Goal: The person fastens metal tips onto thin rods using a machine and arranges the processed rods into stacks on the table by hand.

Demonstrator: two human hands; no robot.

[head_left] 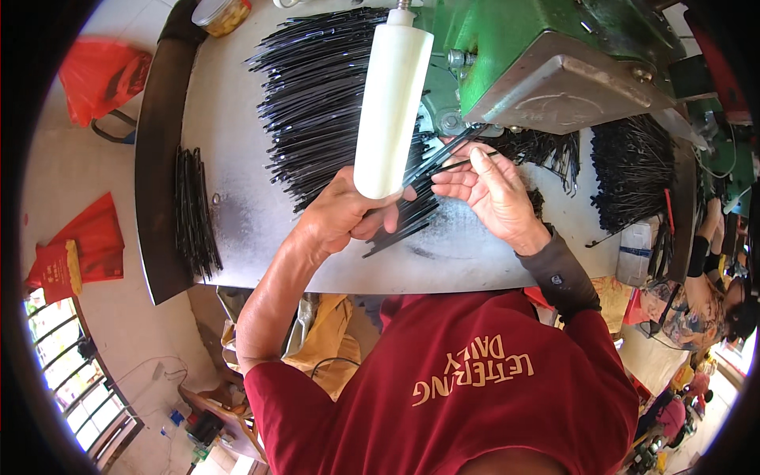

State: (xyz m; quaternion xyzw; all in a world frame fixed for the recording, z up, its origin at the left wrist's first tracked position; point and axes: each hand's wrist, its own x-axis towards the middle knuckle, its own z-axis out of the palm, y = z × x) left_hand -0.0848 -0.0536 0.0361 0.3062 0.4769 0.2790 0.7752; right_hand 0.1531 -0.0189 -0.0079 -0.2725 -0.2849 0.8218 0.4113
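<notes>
My right hand (497, 194) pinches a thin black rod (459, 165) between thumb and fingers, just below a green machine (507, 67). Partly behind a white cylindrical handle (392, 111), my left hand (348, 210) is closed, its fingertips at the lower end of slim dark rods (435, 157) that slant up toward the machine. The handle hides part of that grip. Beneath and beyond my left hand spreads a wide pile of black rods (317, 103), all lying roughly side by side.
A narrow bundle of rods (195, 214) lies at the table's (245, 253) left. More black piles (633, 174) stand at right, beside a small box (636, 253). A jar (222, 14) sits at the far left corner. Another person (689, 309) is at the right.
</notes>
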